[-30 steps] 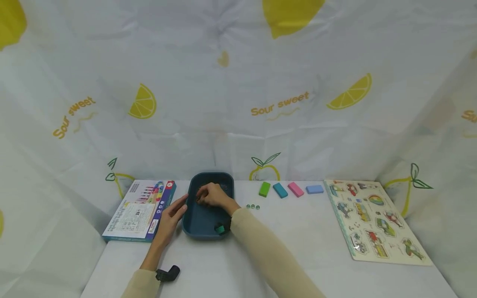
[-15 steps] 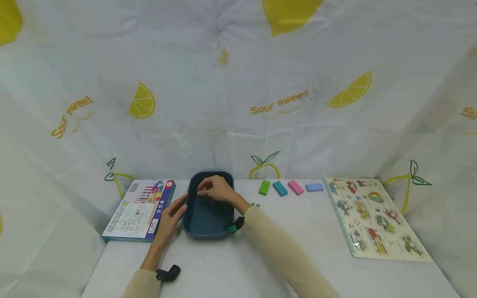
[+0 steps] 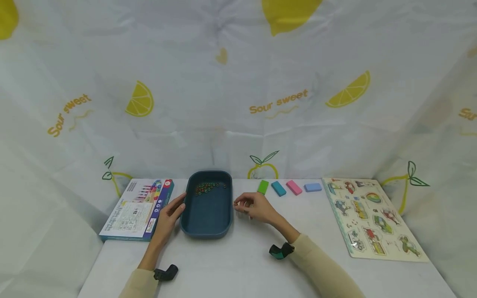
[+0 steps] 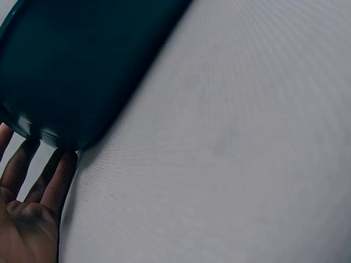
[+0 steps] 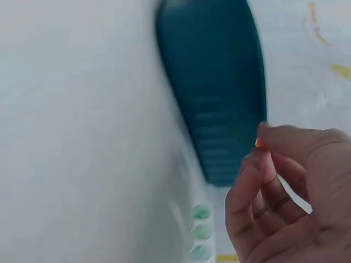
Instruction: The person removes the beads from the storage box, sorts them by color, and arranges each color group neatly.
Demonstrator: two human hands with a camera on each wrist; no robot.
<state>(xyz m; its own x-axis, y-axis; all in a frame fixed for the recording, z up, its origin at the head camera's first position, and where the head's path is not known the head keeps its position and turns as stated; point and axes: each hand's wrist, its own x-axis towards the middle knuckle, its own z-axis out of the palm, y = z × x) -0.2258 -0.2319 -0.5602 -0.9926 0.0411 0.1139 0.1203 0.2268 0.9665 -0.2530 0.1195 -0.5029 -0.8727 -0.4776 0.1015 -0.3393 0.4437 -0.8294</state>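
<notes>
A dark blue tray (image 3: 206, 217) stands on the table with several small glass marbles (image 3: 205, 188), orange and green, gathered at its far end. Straight fingers of my left hand (image 3: 169, 217) rest against the tray's left wall; the left wrist view shows the fingertips (image 4: 67, 159) at that wall. Just off the right side, my right hand (image 3: 258, 208) pinches a small orange marble (image 5: 259, 143) between thumb and index finger, mostly covered by them. Three green marbles (image 5: 202, 232) lie in a row on the table in the right wrist view, hidden behind this hand in the head view.
Green (image 3: 262, 187), teal (image 3: 278, 188), pink (image 3: 294, 187) and light blue blocks (image 3: 312, 187) line the back of the table. A picture puzzle board (image 3: 374, 219) lies at the right. A flat printed box (image 3: 136, 211) lies left of the tray.
My right hand has come up out of the tray and moved right, past its rim, with a marble in its fingertips. The marbles in the tray are uncovered. My left hand stays put.
</notes>
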